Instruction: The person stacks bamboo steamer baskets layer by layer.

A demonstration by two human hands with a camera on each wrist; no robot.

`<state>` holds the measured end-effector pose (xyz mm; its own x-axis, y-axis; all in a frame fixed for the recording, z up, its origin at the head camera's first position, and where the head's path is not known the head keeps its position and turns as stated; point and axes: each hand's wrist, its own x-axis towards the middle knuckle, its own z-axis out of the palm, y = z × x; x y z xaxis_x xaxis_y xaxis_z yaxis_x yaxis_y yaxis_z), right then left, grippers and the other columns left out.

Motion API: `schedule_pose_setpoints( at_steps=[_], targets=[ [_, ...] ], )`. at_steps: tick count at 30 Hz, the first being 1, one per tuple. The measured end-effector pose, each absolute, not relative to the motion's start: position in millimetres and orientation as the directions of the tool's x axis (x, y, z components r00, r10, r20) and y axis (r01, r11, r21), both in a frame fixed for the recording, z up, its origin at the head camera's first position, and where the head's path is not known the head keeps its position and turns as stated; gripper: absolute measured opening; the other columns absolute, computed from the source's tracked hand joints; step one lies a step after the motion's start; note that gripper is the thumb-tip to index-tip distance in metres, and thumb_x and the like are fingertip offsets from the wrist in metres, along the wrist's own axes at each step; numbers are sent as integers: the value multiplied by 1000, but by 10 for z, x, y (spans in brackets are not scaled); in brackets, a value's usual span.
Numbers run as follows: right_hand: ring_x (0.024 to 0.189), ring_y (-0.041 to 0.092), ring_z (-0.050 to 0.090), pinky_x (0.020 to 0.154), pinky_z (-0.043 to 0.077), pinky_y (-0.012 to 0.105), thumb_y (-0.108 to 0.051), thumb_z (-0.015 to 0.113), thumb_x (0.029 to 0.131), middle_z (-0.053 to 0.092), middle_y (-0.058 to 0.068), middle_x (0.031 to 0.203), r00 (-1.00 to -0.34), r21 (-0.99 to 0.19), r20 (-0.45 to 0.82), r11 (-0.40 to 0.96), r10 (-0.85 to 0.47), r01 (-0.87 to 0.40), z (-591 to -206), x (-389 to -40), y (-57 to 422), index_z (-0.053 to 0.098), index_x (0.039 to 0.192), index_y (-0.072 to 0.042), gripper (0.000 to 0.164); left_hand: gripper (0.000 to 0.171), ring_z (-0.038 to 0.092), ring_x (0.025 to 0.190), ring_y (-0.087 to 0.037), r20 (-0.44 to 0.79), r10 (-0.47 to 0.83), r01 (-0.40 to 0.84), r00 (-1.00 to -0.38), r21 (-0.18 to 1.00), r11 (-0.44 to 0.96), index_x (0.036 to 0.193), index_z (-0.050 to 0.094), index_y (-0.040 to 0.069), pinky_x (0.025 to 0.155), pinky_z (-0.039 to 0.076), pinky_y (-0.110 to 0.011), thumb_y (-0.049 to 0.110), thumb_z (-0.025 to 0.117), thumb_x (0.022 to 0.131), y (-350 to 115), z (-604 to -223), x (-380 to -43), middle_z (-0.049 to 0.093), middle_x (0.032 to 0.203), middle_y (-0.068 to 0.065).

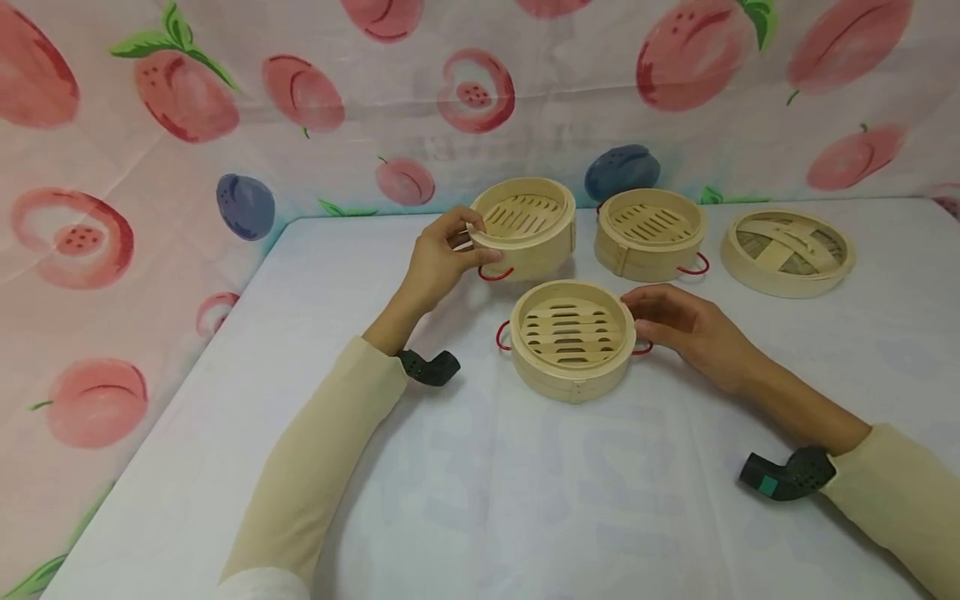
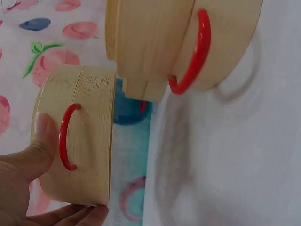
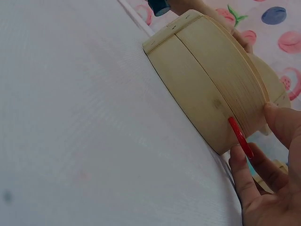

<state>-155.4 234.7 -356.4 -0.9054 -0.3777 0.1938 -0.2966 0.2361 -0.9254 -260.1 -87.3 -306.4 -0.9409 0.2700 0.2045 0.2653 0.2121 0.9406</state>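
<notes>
My left hand (image 1: 441, 260) grips a round bamboo steamer basket (image 1: 528, 260) by its left side, thumb and fingers spread over the wall. Its slatted floor faces up, tipped a little, and a red handle (image 2: 62, 136) shows on its wall in the left wrist view. Nearer to me is a second bamboo steamer basket (image 1: 573, 387) with red handles at both sides. At its right side my right hand (image 1: 701, 337) holds the wall, one digit at the rim and other fingers beside the red handle (image 3: 240, 136).
A third bamboo steamer basket (image 1: 648, 265) stands at the back, right of the left-hand one. Farther right lies a woven bamboo lid (image 1: 787, 279). The white-covered table (image 1: 525, 500) ends at a fruit-print cloth (image 1: 300, 167) behind. Each wrist carries a black device.
</notes>
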Motion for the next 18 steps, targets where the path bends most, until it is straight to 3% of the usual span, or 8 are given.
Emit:
schedule_pose_setpoints(
  at_steps=[18],
  targets=[
    [113,13,55,89,47,19,-3,57,95,57,7,123,-902,-931,200,213,-383,-297,-3549,-1547,2345,50,130,2,36,35,62,106,-16,221,323,293,-920,936,197,101,55,5,82,53,-29,2,80,76,-865,-2874,-2252,59,112,-10]
  ],
)
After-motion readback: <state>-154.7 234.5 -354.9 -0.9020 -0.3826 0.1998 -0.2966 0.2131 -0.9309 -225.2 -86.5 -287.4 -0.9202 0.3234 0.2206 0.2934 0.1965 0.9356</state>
